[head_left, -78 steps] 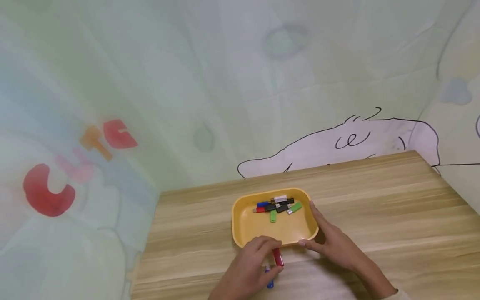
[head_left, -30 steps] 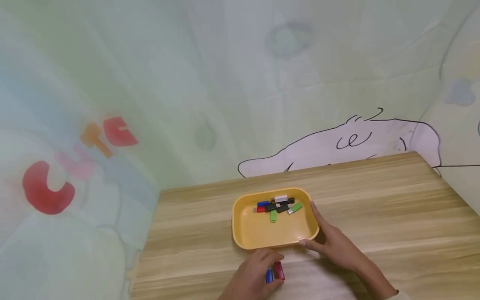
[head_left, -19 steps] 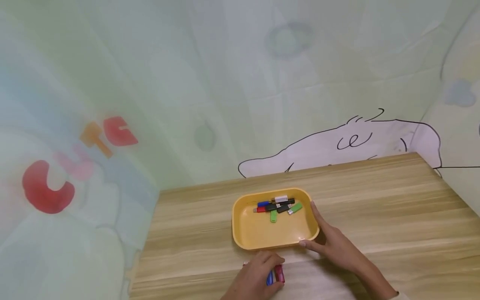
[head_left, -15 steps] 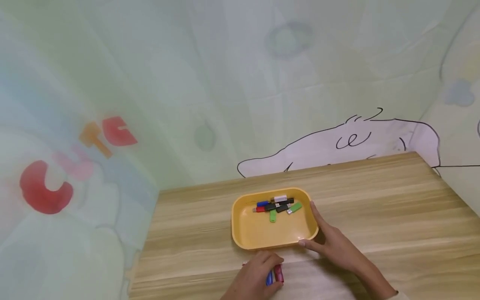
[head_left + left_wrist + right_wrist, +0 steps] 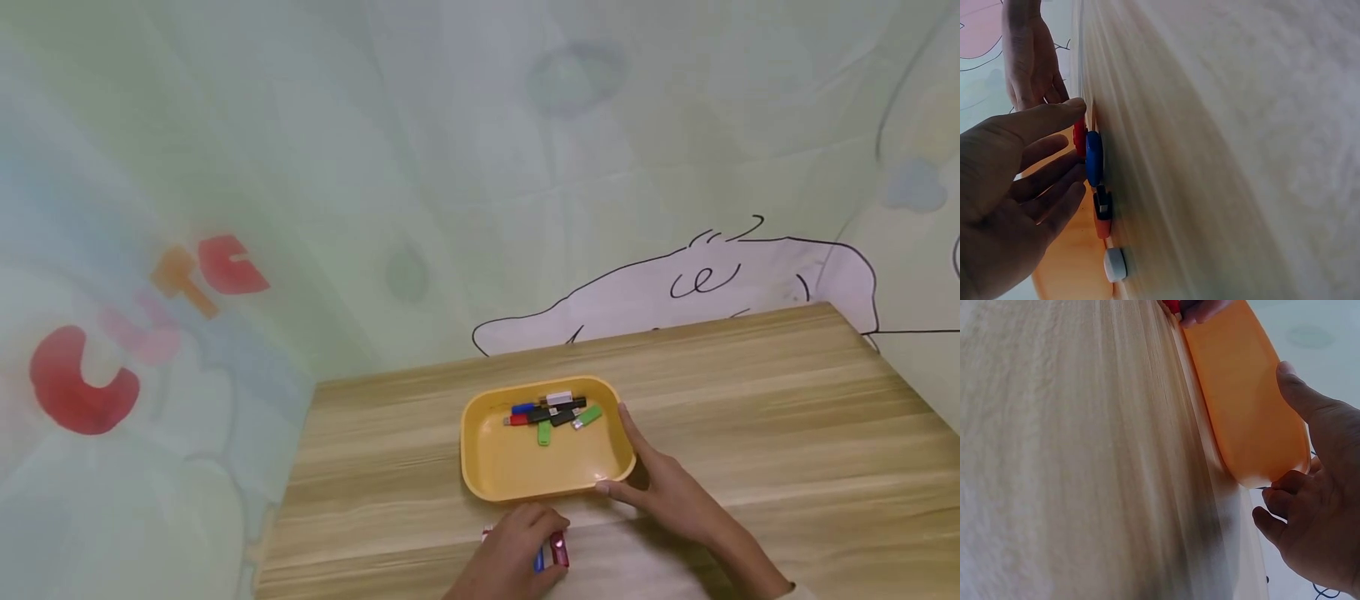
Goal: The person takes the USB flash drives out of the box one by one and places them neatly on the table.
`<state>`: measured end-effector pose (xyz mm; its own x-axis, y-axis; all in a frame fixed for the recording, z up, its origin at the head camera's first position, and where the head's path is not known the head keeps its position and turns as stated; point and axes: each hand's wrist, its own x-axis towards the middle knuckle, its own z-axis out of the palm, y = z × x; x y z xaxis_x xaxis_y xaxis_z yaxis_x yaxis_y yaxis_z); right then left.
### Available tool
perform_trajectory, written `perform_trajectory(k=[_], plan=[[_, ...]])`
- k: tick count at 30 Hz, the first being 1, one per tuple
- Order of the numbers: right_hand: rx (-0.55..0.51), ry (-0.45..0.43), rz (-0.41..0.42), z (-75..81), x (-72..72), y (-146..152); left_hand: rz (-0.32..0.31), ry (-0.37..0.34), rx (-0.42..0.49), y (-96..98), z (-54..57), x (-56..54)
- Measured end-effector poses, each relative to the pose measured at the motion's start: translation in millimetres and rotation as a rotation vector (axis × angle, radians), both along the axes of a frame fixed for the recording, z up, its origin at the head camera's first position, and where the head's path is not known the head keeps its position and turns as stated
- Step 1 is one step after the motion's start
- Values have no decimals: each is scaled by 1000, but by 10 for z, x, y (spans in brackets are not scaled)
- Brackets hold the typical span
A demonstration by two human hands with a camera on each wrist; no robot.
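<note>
In the head view my left hand [image 5: 513,550] is low over the table, just in front of the yellow plastic tray [image 5: 472,467]. Its thumb and fingertips pinch a red USB stick [image 5: 559,550] by its ends, close over the wood. Right beside that lies a blue USB stick [image 5: 539,558], partly covered by the hand. The left wrist view shows a black-and-orange USB stick [image 5: 1103,215] and a white one [image 5: 1115,265] further along the same row. My right hand [image 5: 667,487] grips the tray's near right corner, thumb on the front rim and fingers along the side.
Inside the tray, towards its back, lies a loose pile of USB sticks, among them a green one [image 5: 588,417], a black one [image 5: 564,417] and a white one [image 5: 558,398]. A printed cloth [image 5: 465,208] hangs behind the wooden table [image 5: 787,400].
My left hand has come down from the tray's front edge towards me, bringing the red USB stick alongside the blue one. The right hand and the tray have stayed put.
</note>
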<state>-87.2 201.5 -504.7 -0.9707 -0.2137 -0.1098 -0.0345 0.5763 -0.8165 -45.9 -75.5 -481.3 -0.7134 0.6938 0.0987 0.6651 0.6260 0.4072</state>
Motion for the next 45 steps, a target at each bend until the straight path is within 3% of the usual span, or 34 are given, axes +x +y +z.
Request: perform_trajectory(k=[5, 10, 13, 29, 36, 41, 45], plan=[[10, 10, 0, -5, 3, 9, -4, -6, -9, -1, -16, -3], [1, -2, -6, -1, 9, 14, 23, -105, -47, 6, -6, -4], [-6, 0, -6, 3, 13, 11, 31, -126, -60, 8, 2, -7], [-17, -25, -5, 10, -8, 5, 38, -160, -128, 43, 56, -31], [-6, -10, -2, 13, 0, 3, 21, -103, -124, 27, 61, -17], [-1, -22, -6, 16, 6, -3, 59, -163, -141, 34, 140, -5], [0, -37, -8, 41, 1, -3, 62, -138, -120, 23, 233, -7]])
